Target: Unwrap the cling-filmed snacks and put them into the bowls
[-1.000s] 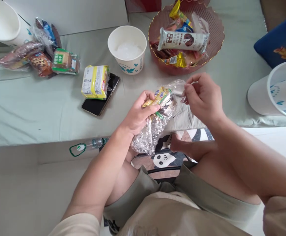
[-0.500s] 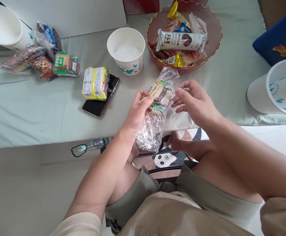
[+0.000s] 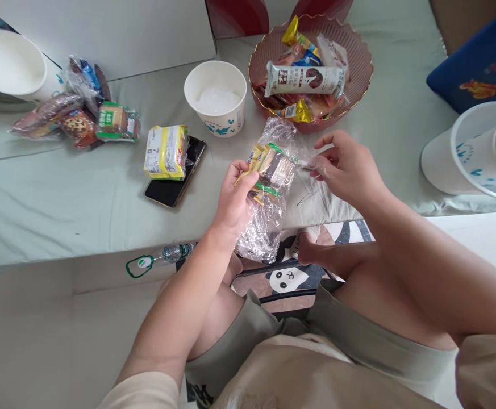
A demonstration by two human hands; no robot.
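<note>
slanting away, slightly right (long axis): clear wrapper [image 3: 259, 233]; left grip [image 3: 236, 196] clamped on snack packets [image 3: 277, 170], right grip [image 3: 350, 167] pinching wrapper.

Pale bar wrapper [image 3: 305, 80], beyond the right hand [image 3: 347, 167]: carries a dark logo block with light Chinese characters, dark characters alongside; too small to transcribe surely. Green-labelled packet [image 3: 117, 121], left of and beyond the left hand [image 3: 236, 196]: bears white Chinese characters, lower pair apparently 饼干. Yellow packet [image 3: 255, 158], in the left hand: shows blue lettering, illegible. Yellow-and-white packet [image 3: 165, 152], left of the same hand: bears fine print, illegible. Blue bag [image 3: 465, 65], right of and beyond the right hand: shows yellow characters, cut off.
</note>
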